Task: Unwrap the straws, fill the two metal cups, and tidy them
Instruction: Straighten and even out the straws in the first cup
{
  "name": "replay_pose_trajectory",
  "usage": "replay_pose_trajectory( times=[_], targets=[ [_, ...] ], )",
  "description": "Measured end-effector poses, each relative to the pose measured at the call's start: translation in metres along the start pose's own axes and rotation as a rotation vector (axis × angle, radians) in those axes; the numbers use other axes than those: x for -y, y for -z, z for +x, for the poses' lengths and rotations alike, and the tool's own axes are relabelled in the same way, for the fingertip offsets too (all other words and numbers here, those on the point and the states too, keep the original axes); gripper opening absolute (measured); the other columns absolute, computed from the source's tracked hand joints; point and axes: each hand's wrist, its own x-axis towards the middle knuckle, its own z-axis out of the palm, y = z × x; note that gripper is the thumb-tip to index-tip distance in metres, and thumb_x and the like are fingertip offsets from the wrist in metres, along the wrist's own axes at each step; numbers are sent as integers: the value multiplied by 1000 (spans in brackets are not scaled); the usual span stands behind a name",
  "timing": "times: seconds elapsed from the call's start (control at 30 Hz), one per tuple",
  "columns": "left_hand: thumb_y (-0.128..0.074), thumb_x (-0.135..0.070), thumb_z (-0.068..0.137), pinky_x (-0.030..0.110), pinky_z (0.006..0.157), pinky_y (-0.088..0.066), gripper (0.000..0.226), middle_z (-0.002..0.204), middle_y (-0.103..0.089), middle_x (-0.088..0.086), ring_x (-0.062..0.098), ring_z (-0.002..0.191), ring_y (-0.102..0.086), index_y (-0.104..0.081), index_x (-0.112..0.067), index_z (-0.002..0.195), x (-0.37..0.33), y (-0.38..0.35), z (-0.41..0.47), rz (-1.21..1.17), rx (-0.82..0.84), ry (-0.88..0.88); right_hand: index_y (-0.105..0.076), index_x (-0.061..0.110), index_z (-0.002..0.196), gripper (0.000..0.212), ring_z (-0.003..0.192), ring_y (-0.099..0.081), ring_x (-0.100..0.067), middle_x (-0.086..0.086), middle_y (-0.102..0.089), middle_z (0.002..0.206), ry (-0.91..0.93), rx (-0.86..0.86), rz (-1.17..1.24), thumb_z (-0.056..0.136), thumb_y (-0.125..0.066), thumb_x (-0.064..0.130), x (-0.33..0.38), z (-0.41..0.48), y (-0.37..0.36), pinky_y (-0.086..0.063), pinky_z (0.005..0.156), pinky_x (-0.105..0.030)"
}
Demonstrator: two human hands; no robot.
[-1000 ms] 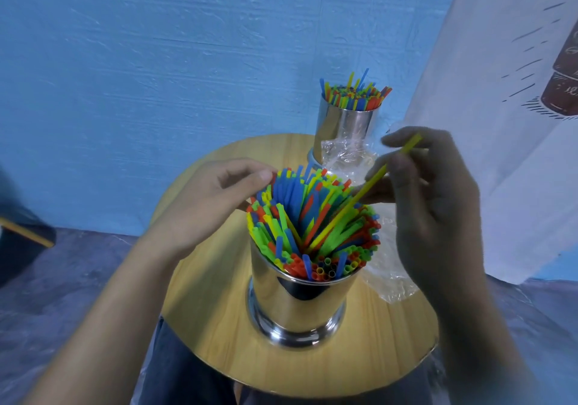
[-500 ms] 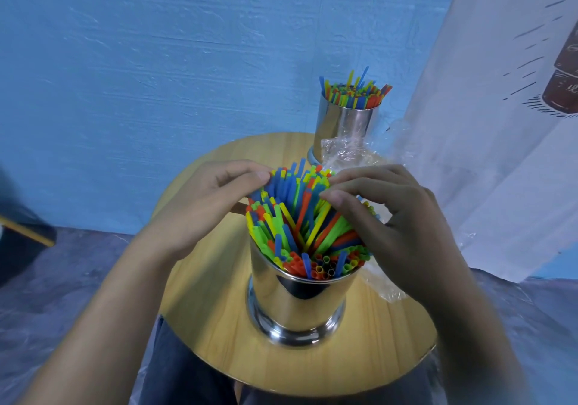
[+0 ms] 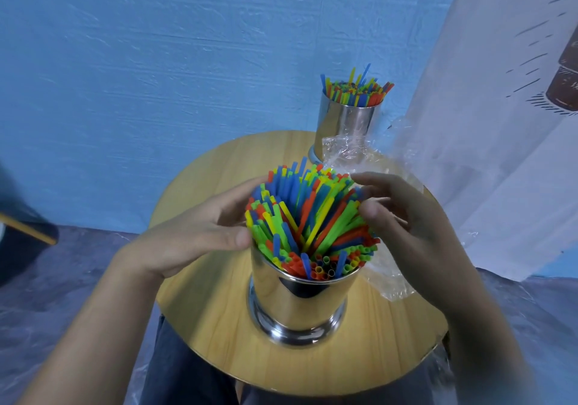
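While both hands close round the coloured straws [image 3: 312, 213], the round wooden counter [image 3: 203, 326] shows pale, glossy grain. The near metal cup [image 3: 297, 304] stands upright close to the counter's near edge, packed with the fanned straws. The left hand [image 3: 194, 235] wraps the bunch's left side, thumb in front and fingers behind. The right hand [image 3: 403, 226], slightly blurred, curls against the right side, thumb touching the tips. A far metal cup [image 3: 347, 126], also holding straws, stands at the counter's far edge. Crumpled clear plastic wrapper [image 3: 353, 154] lies along the right edge between the cups, touching the far one. Behind rises a rough blue wall [image 3: 156, 76]; a white printed cloth [image 3: 484, 154] hangs at right. The floor [image 3: 62, 295] is mottled grey.
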Motion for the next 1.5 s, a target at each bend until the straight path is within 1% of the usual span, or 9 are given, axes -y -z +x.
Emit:
replay_pose_trajectory(
  times=[0.13,0.3,0.53,0.67,0.8,0.97,1.1,1.27,1.5],
  targets=[
    [-80,-63,73,29,108,-47,93,151,-54,-1,22,138,-54,-43,-30,152,-1,-6,2,-13,-37,-11,-44,44,148,98,129,-56,-3,26,-58,135,-3,245,96,64,-62,91,-6,-5,7,-51,96,-15],
    [-79,-69,70,22,96,-52,79,138,-65,-5,16,125,-64,-54,-38,138,-1,-10,-3,10,-169,-40,-29,58,151,107,135,-51,-1,31,-52,140,-52,409,174,59,-83,73,-10,-2,8,-48,102,-17],
    [-80,-73,65,22,90,-53,82,122,-71,-2,14,114,-68,-57,-18,122,-8,-9,-13,30,-304,-77,-62,35,123,59,100,-73,-11,13,-71,106,-90,-45,108,72,-77,61,-7,16,3,-63,75,-32],
    [-67,-86,67,18,86,-53,89,119,-73,-1,13,108,-70,-56,-16,121,-18,-15,-15,16,-342,-46,-70,24,94,29,81,-74,-11,5,-74,87,-76,-81,105,81,-71,49,-2,22,-5,-56,62,-21],
    [-64,-51,97,19,88,-54,41,121,-73,-7,12,111,-71,-59,-27,130,-27,-23,-2,48,-380,-10,-74,23,94,17,83,-73,0,16,-76,86,-47,-30,109,94,-61,34,5,18,-9,-50,67,-8],
    [-72,-35,88,34,90,-60,42,118,-75,-8,16,105,-75,-64,-34,129,-42,-19,19,77,-324,68,-71,40,117,50,111,-70,-3,17,-75,115,-45,153,276,86,-49,74,0,2,0,-53,85,-12],
    [-73,-28,92,39,88,-60,27,109,-78,-6,17,97,-77,-69,-32,119,-46,-20,31,116,-341,92,-39,46,151,100,136,-51,0,24,-54,146,-105,384,257,64,-70,85,-6,-5,5,-49,104,-20],
    [-72,-27,92,38,82,-61,20,104,-79,-5,19,90,-78,-70,-32,110,-48,-20,31,140,-370,90,-46,37,148,70,128,-62,-12,12,-66,135,-125,254,309,86,-76,44,-9,-2,-2,-57,99,-34],
    [-79,-36,79,38,85,-62,36,111,-77,-7,17,94,-77,-70,-34,113,-50,-16,27,166,-358,83,-67,24,117,27,100,-73,0,20,-77,104,-25,115,296,92,-57,19,1,9,-6,-55,75,-11]
  ],
)
